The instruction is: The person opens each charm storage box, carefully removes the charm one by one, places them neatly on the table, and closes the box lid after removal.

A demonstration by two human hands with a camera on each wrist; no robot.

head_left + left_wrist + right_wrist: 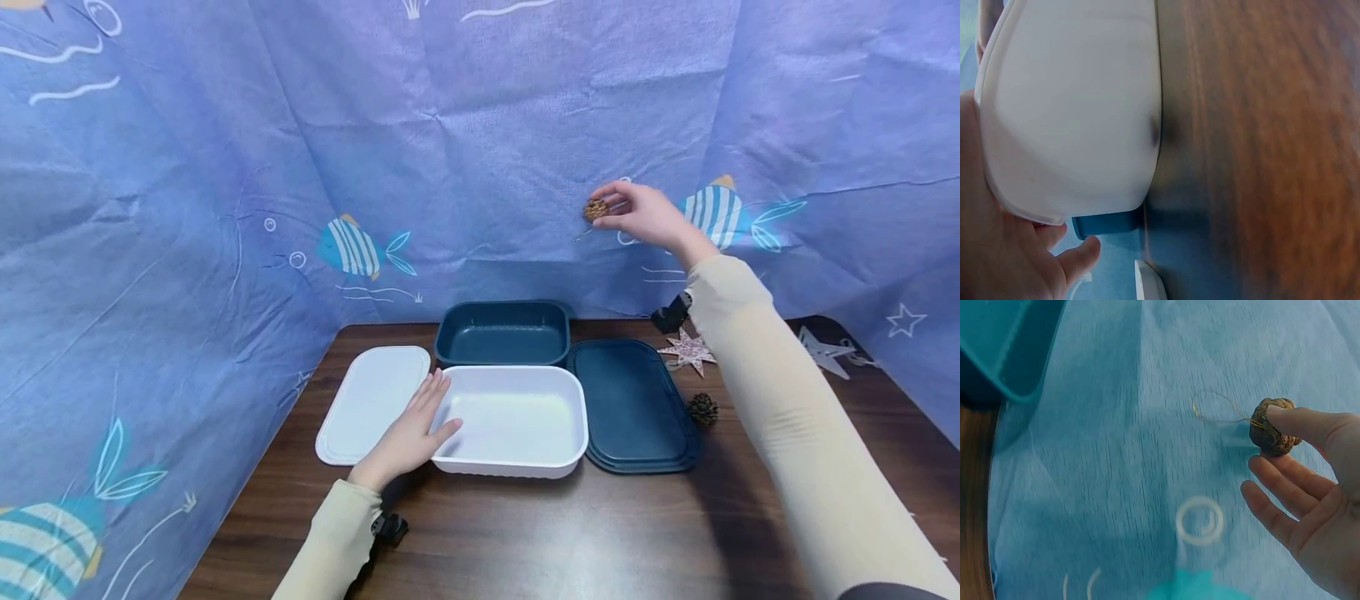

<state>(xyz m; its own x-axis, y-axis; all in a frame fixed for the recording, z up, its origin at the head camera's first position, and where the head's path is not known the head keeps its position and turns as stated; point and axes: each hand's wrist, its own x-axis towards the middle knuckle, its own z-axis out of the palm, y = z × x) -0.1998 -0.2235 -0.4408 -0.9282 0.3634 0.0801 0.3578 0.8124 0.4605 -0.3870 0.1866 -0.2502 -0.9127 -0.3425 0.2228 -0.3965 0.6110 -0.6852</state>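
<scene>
While facing a blue fabric backdrop (172, 275) printed with striped fish (352, 247) across the left and top of the frame, has a flat white rounded-rectangular lid (371, 404) left of centre on a dark brown wooden table (487, 542). Rests the left hand (408, 435) at the left rim of an open white rectangular container (510, 468) in the lower middle, with fingers straight and thumb spread apart, gripping nothing. Has behind this container, at mid-frame, an open dark teal rectangular container (502, 342). Holds up with the right hand (641, 215), right of centre and higher in the frame, a small round brown pine cone (596, 210) with a thin gold thread loop (1195, 410), pinched between thumb and fingers well above the table, with the lower fingers loosely extended in the right wrist view. Has below, just beside the white container, a flat dark teal lid (633, 408); then, near its right edge, a glittery pink-and-white pointed star (688, 351) and, lower, a dark brown pine cone (702, 408). Has at far right, past the cream right sleeve (783, 417), a silvery star (823, 352).
</scene>
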